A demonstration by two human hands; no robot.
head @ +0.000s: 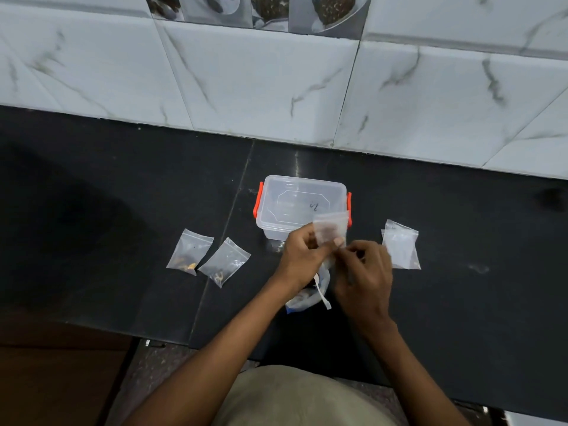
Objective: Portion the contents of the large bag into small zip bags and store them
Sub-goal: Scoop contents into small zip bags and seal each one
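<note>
Fingers of the left hand (302,256) and right hand (365,272) are pinched together on a small zip bag (329,229), held above the large bag (307,298), near the lidded container (299,204).

The large bag (310,295) lies mostly hidden under both hands; only its near end shows, and its dark contents cannot be made out. The held zip bag (330,230) is motion-blurred, its lower edge behind the left hand (302,256) and right hand (367,272). The wall pictures (255,9) are cut by the far edge.
</note>
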